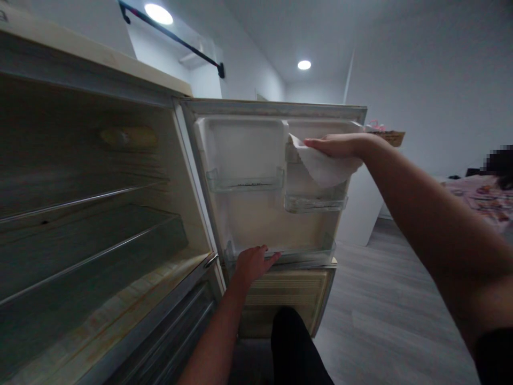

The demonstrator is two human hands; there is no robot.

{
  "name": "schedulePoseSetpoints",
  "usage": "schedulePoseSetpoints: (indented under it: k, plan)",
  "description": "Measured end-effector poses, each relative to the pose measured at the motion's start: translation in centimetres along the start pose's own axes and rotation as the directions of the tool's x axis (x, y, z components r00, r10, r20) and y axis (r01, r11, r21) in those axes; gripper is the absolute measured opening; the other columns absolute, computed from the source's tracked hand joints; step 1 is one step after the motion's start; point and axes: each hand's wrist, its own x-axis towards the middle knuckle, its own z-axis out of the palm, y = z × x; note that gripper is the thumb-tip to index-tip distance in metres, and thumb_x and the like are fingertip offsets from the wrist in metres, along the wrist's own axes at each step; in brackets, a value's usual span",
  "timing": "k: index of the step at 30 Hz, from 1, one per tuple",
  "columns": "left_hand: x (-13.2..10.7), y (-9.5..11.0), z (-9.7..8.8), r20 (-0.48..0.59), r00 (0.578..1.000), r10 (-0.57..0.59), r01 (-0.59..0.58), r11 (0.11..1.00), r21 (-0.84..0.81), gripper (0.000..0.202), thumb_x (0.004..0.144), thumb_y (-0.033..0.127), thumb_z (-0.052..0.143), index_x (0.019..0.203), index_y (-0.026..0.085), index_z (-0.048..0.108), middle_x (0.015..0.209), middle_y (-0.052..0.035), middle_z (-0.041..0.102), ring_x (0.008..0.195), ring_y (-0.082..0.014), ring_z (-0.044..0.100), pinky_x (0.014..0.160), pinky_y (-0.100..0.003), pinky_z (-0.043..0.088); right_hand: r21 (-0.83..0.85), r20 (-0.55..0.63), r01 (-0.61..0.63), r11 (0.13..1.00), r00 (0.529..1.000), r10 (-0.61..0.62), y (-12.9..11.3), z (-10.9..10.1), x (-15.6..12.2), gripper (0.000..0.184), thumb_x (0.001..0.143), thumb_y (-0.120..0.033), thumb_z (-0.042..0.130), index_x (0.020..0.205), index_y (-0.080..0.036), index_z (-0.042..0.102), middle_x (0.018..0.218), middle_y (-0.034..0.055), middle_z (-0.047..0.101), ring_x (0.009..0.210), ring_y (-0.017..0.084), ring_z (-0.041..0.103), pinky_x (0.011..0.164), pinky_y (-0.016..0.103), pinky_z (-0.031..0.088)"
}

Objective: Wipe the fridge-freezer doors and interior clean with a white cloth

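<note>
My right hand [339, 144] is closed on a white cloth [326, 168], which hangs down in front of the upper right part of the open fridge door [240, 144]. Just below the cloth is a clear door shelf [315, 204]. My left hand [256, 263] is at the lower clear door shelf [304, 258], fingers apart and holding nothing. Whether it touches the shelf rim I cannot tell. Another clear shelf [245, 183] sits on the door's left half.
To the left, the fridge interior has glass shelves [80, 251] and brownish stains on its bottom ledge [132, 315]. Below stands the second open door [286, 297], with my knee [286, 326] before it. A person in patterned clothing [481, 198] is at the far right, beyond the grey floor [372, 310].
</note>
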Motion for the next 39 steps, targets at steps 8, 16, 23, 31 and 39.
schedulePoseSetpoints:
  k: [8, 16, 23, 31, 39]
  plan:
    - [-0.9, -0.5, 0.0, -0.01, 1.0, 0.005, -0.005, 1.0, 0.01, 0.074, 0.095, 0.08, 0.03, 0.117, 0.022, 0.07, 0.109, -0.0114, 0.078, 0.105, -0.0288, 0.073, 0.087, -0.037, 0.051, 0.037, 0.05, 0.151, 0.988, 0.987, -0.153, -4.8, 0.2, -1.3, 0.078, 0.078, -0.092, 0.048, 0.093, -0.021, 0.077, 0.079, 0.0096, 0.073, 0.084, 0.029, 0.072, 0.078, 0.04, 0.055]
    - [-2.3, -1.6, -0.6, 0.009, 0.997, 0.074, -0.074, 0.996, -0.052, 0.069, 0.095, 0.078, 0.034, 0.122, 0.025, 0.07, 0.121, -0.0073, 0.076, 0.113, -0.0281, 0.071, 0.094, -0.036, 0.049, -0.257, -0.084, 0.311, 0.915, 0.936, -0.342, -1.3, -0.3, -6.3, 0.043, 0.084, -0.06, 0.069, 0.113, -0.028, 0.07, 0.098, 0.0065, 0.076, 0.092, 0.028, 0.068, 0.08, 0.036, 0.046]
    - [-2.2, -1.4, -0.8, 0.024, 0.997, 0.07, -0.069, 0.996, -0.062, 0.067, 0.096, 0.077, 0.035, 0.121, 0.025, 0.07, 0.118, -0.0075, 0.077, 0.112, -0.0268, 0.071, 0.092, -0.035, 0.049, -0.369, -0.441, 0.169, 0.914, 0.833, -0.333, 0.7, 3.0, -9.4, 0.049, 0.105, -0.051, 0.035, 0.135, -0.023, 0.062, 0.127, 0.011, 0.07, 0.111, 0.032, 0.065, 0.092, 0.043, 0.043]
    - [-2.5, -1.2, -1.4, 0.053, 0.997, 0.06, -0.056, 0.996, -0.073, 0.065, 0.096, 0.075, 0.038, 0.121, 0.025, 0.07, 0.121, -0.0075, 0.076, 0.113, -0.0263, 0.07, 0.093, -0.035, 0.048, -0.427, -0.412, 0.234, 0.873, 0.81, -0.418, -5.8, 6.0, -7.6, 0.061, 0.102, -0.045, 0.036, 0.159, -0.021, 0.035, 0.144, 0.0191, 0.055, 0.132, 0.043, 0.049, 0.107, 0.059, 0.041]
    - [-2.5, -1.6, -1.3, 0.086, 0.996, 0.037, -0.03, 0.997, -0.075, 0.064, 0.095, 0.077, 0.039, 0.12, 0.027, 0.07, 0.119, -0.0053, 0.077, 0.11, -0.0264, 0.071, 0.091, -0.034, 0.048, -0.445, -0.161, 0.633, 0.633, 0.639, -0.752, -3.4, 7.8, -7.5, 0.048, 0.108, -0.03, 0.027, 0.15, -0.037, 0.049, 0.162, -0.0024, 0.043, 0.155, 0.02, 0.03, 0.127, 0.051, 0.031]
